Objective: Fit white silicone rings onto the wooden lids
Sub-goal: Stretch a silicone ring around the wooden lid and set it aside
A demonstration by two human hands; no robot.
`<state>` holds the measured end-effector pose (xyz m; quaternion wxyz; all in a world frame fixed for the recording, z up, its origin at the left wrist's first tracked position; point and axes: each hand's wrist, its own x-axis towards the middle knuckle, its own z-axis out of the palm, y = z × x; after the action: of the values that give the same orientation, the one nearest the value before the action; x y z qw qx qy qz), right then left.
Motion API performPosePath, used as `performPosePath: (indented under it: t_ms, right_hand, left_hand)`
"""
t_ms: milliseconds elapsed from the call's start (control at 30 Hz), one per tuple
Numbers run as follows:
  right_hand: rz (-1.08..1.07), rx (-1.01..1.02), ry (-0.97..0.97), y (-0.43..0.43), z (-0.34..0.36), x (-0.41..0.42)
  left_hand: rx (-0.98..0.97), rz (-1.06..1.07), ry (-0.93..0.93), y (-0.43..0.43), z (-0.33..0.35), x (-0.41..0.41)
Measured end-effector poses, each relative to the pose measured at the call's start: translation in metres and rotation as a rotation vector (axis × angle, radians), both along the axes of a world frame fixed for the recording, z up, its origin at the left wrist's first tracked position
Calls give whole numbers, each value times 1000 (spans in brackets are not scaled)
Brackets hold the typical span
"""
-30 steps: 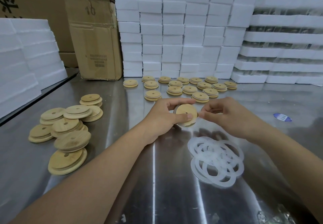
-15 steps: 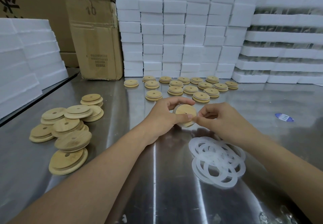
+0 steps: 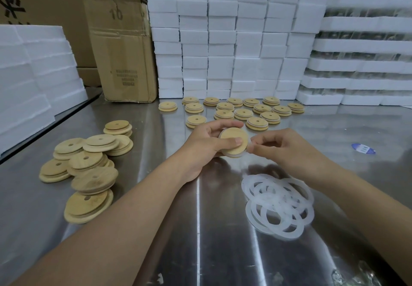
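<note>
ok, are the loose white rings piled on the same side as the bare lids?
No: the loose white rings lie to the right, near the right hand, while the bare lids are heaped at the left.

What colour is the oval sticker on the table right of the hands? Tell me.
The sticker is blue with a pale centre; head view shows it.
</note>
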<state>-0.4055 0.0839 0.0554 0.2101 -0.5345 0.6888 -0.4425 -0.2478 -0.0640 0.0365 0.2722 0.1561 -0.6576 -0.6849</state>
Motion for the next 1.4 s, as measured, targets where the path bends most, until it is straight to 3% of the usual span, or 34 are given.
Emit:
performPosePath:
  t_ms: [600,700,833,933,1167,1300,1400]
  right_hand:
    - [-155,-105,-6,-7,-14,-7]
    - [-188,-36,-35,-7,-14,-13]
    - [-186,148,65,-8,-15,-19]
    - [-164,188,94,-7,-15,-20]
    - [-195,101,197,-8,-17,-13]
    - [-162,59,132,-7,-18,-13]
    - [-131,110,195,-8,-19,-17]
  left_hand:
    - [-80,54,-22,-1,-3,-5]
    - [-285,117,-142,-1,-8,-10]
    - [-824,149,-373,6,-19,-16]
    - [-994,126,-430,8,-23,-15]
    - [-909,157,-337,2,-26,-14]
    - [-769,135,-233,-2,-26,-14]
    - [-739,146,-282,-4,-25,-14]
